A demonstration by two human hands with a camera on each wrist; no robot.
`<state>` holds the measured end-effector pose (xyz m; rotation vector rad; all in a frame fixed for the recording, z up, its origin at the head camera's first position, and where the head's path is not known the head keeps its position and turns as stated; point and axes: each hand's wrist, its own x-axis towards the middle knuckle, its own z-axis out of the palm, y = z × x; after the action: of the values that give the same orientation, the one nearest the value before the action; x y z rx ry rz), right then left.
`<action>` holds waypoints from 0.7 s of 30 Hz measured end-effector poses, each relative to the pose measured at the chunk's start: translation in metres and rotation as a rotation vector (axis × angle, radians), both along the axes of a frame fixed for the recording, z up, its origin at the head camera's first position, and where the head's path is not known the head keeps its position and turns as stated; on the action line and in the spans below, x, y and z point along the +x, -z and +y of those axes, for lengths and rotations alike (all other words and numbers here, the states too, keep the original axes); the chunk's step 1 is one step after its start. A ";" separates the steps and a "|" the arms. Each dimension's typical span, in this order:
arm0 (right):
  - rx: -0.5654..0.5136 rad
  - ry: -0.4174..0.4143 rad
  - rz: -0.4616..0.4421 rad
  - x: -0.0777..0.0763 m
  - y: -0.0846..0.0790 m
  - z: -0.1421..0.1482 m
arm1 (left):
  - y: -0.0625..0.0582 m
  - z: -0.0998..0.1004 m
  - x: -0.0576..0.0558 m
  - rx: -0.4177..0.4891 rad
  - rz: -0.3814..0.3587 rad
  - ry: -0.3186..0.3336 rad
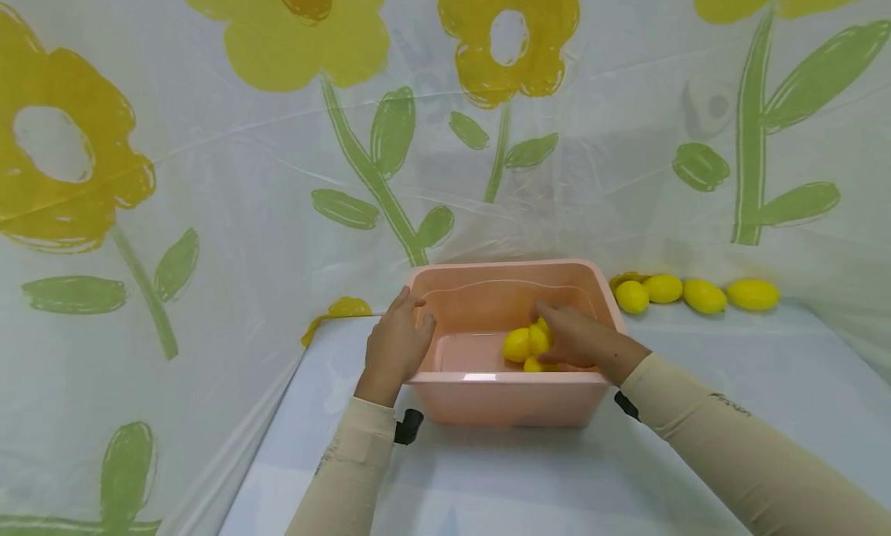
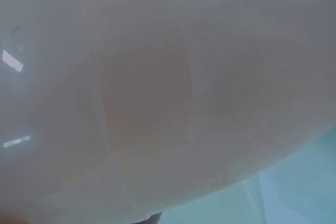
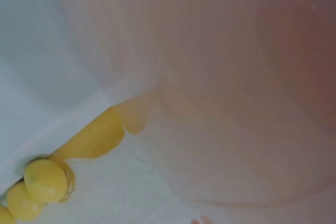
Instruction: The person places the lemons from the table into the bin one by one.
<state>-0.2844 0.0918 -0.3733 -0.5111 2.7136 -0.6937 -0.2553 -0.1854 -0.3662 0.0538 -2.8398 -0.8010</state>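
Observation:
A pink plastic basin (image 1: 508,401) stands on the table, with several yellow lemons (image 1: 517,345) clustered in its right half. My left hand (image 1: 398,343) is at the basin's left rim, thumb spread toward the inside and fingers extended. My right hand (image 1: 581,336) reaches over the right side into the basin. Its thumb and fingers spread about the right side of the cluster and partly cover it; I cannot tell whether they grip a lemon. Both wrist views are mostly filled by the basin's pale wall (image 2: 147,93), close up and blurred.
Several more lemons (image 1: 704,296) lie in a row along the back of the table (image 1: 759,381), right of the basin; some also show in the right wrist view, such as one lemon (image 3: 46,181). A flower-printed cloth (image 1: 599,172) hangs close behind the basin.

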 end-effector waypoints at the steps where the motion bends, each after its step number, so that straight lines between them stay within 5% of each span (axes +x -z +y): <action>1: 0.005 0.002 -0.013 0.000 0.000 0.000 | 0.000 0.000 0.000 -0.002 -0.001 0.000; 21: 0.050 0.071 -0.138 -0.001 -0.001 0.000 | 0.000 0.001 -0.001 -0.016 -0.015 0.005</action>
<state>-0.2857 0.0920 -0.3724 -0.3433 2.6226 -0.6518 -0.2558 -0.1846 -0.3659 0.0511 -2.8617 -0.7820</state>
